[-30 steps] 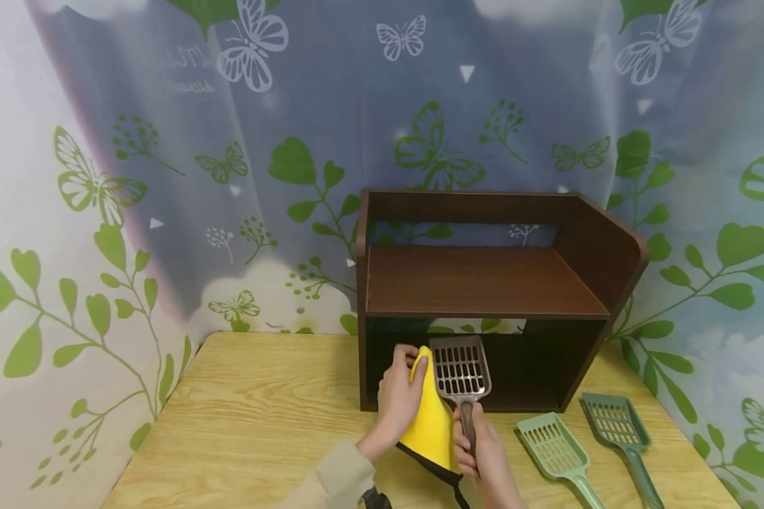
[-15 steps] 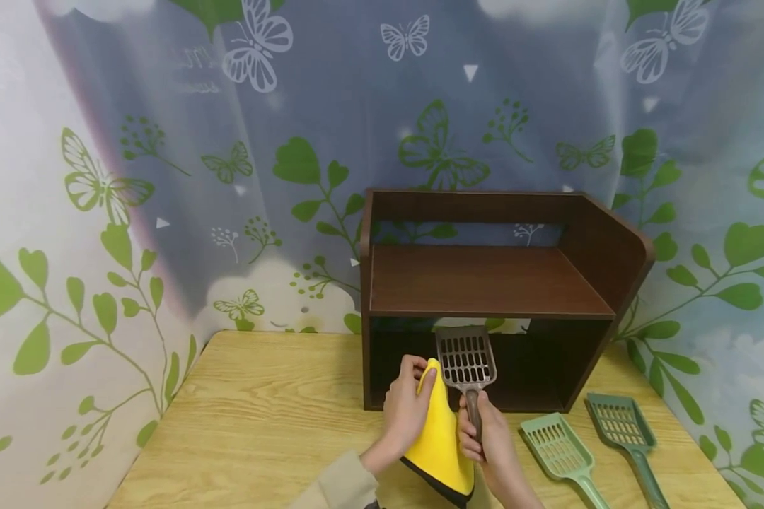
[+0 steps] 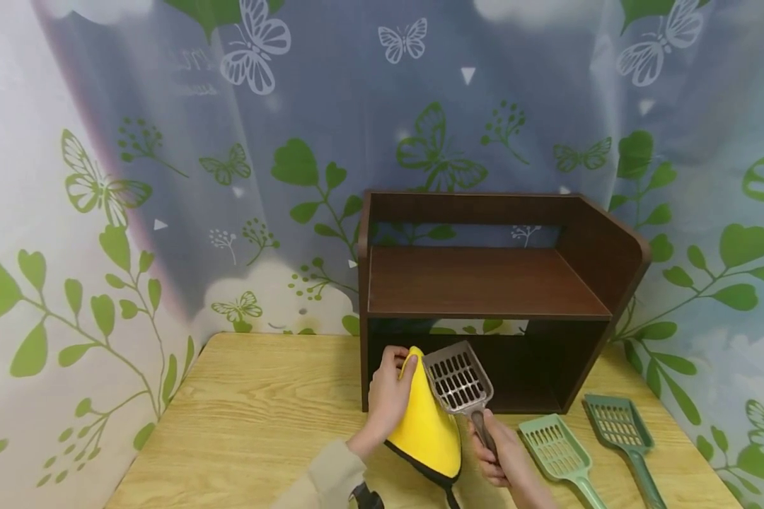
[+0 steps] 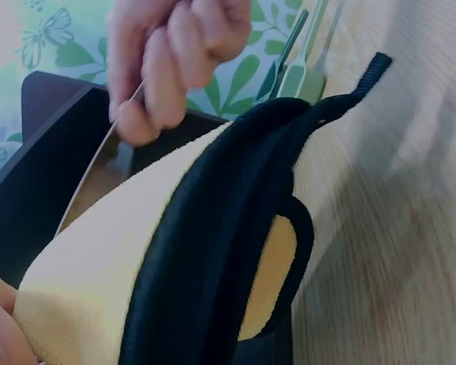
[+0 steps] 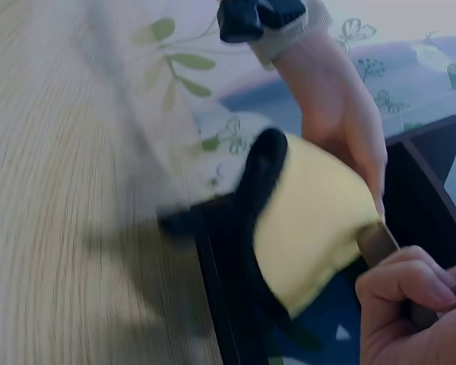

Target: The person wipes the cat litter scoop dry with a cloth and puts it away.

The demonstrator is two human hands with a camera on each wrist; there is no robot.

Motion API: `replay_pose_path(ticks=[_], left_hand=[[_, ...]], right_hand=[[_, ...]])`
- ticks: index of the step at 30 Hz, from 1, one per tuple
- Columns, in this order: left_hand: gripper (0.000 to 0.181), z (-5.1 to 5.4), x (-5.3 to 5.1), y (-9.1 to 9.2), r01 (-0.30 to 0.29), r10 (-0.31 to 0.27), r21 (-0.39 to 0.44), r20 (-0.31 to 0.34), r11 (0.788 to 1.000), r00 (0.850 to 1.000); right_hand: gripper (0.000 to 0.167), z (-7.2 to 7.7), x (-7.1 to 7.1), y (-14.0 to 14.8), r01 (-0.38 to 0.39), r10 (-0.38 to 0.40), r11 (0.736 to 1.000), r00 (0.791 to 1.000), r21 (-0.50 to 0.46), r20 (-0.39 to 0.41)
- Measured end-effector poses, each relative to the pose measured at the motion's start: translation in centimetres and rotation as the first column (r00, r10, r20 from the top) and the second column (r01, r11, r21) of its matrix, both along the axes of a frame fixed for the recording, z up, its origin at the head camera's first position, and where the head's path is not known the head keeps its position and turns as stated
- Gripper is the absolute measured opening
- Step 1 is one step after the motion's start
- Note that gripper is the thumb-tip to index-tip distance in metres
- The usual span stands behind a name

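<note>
My left hand [image 3: 388, 389] pinches the tip of a yellow cloth [image 3: 429, 431] with black edging and a hanging black strap. The cloth droops in a fold below that hand. My right hand [image 3: 499, 452] grips the handle of a brownish-grey slotted litter scoop [image 3: 461, 378]. Its head tilts left, with its left edge against or just beside the cloth; exact contact is hard to tell. In the left wrist view the cloth [image 4: 99, 243] covers part of the scoop. The right wrist view shows the cloth [image 5: 311, 220] blurred along its black edge.
A dark brown two-level shelf [image 3: 490, 283] stands right behind the hands on the wooden table [image 3: 261, 403]. To the right lie a light green litter scoop [image 3: 555, 447] and a dark green one [image 3: 619, 423]. Butterfly-patterned sheeting [image 3: 318, 106] surrounds the table.
From nearly upright, the scoop has tilted to the left while my right hand moved slightly right and down. My left hand and the cloth have shifted left and a little up since half a second ago.
</note>
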State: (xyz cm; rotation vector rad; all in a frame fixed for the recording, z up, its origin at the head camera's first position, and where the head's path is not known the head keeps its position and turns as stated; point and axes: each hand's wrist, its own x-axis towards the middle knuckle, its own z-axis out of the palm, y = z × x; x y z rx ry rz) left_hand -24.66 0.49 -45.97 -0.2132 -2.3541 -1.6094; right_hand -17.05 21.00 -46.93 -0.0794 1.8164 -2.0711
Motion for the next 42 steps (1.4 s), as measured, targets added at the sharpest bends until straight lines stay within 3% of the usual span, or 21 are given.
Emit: replay_pose_path(ticks=[5, 10, 16, 20, 29, 39, 42], left_hand=[[0.028, 0.2, -0.5, -1.1, 0.122, -0.122, 0.015, 0.010, 0.992, 0.992], [0.029, 0.8, -1.0, -2.0, 0.275, -0.275, 0.005, 0.031, 0.962, 0.961], [0.027, 1.6, -1.5, -2.2, 0.306, -0.306, -0.015, 0.023, 0.952, 0.952], [0.026, 1.7, -1.7, -2.2, 0.334, -0.334, -0.007, 0.020, 0.942, 0.942], [0.018, 0.7, -1.8, -3.2, 0.429, -0.428, 0.009, -0.046, 0.903, 0.903], [0.014, 0.9, -0.6, -4.5, 0.437, -0.437, -0.013, -0.057, 0.899, 0.898], [0.014, 1.0, -0.4, -5.1, 0.452, -0.453, -0.027, -0.063, 0.892, 0.889]], right_hand=[[0.045, 0.0, 0.0, 1.9, -0.138, 0.137, 0.990, 0.990, 0.035, 0.006], [0.045, 0.0, 0.0, 2.7, -0.251, 0.251, 0.968, 0.968, 0.013, 0.000], [0.043, 0.0, 0.0, 2.5, -0.366, 0.366, 0.930, 0.930, -0.018, 0.003], [0.044, 0.1, 0.2, 2.3, -0.361, 0.361, 0.932, 0.932, 0.023, 0.009], [0.045, 0.5, 0.1, 2.7, -0.272, 0.274, 0.946, 0.962, 0.173, 0.014], [0.046, 1.3, -0.3, 3.4, -0.264, 0.273, 0.951, 0.961, 0.163, -0.036], [0.046, 1.6, -0.5, 3.4, -0.262, 0.272, 0.950, 0.962, 0.171, -0.038]])
